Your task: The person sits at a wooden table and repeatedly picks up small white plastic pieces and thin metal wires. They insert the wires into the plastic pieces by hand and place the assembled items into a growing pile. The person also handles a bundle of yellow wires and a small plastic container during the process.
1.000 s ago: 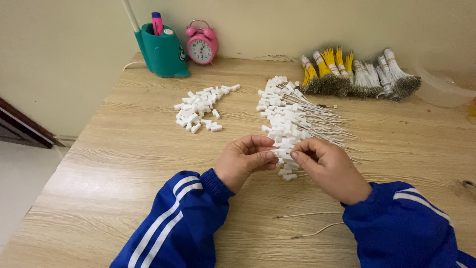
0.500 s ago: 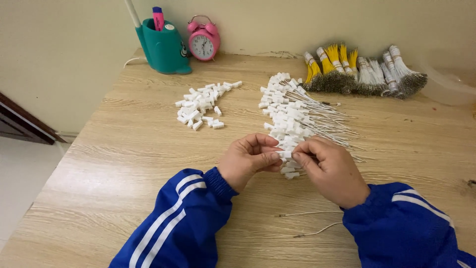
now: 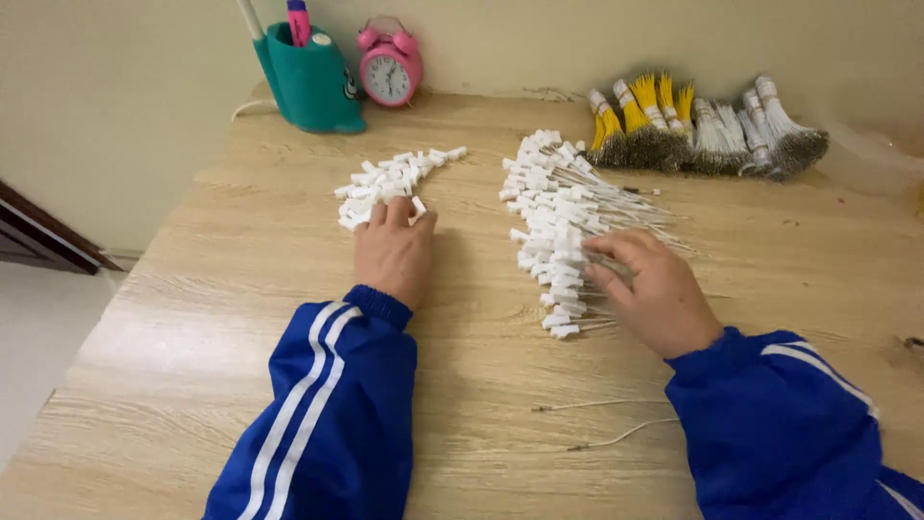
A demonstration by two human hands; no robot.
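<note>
Wooden table [image 3: 241, 318] against a pale wall carried the whole layout. Loose caps [image 3: 390, 180], small white blocks, lay in a curved heap toward the far left, its long axis running from near-left to far-right. Left hand [image 3: 395, 252] rested palm down at the heap's near end, fingers [image 3: 404, 214] extended and close together, tips touching the nearest caps; one cap lay just at the tips, but whether it was pinched I could not tell. So the caps lay straight ahead of those fingers, away from the body. Right of them, apart across a strip of bare wood, lay the capped wires [image 3: 558, 221]: a long row of white ends stacked near to far, thin wire tails fanning out to the right. Right hand [image 3: 650, 289] sat on the near part of that row, fingers loosely curled and spread over the tails, pressing or gathering rather than clearly gripping anything. Left hand was plainly the nearer one to the loose caps; right hand nearer to the row. Two stray wires [image 3: 602, 419] lay close to the body, between the blue sleeves. Farther out: bundles [image 3: 703, 130] of yellow and grey wire at the far right, a pink clock [image 3: 390, 65], a teal holder [image 3: 308, 82] at the far edge.
</note>
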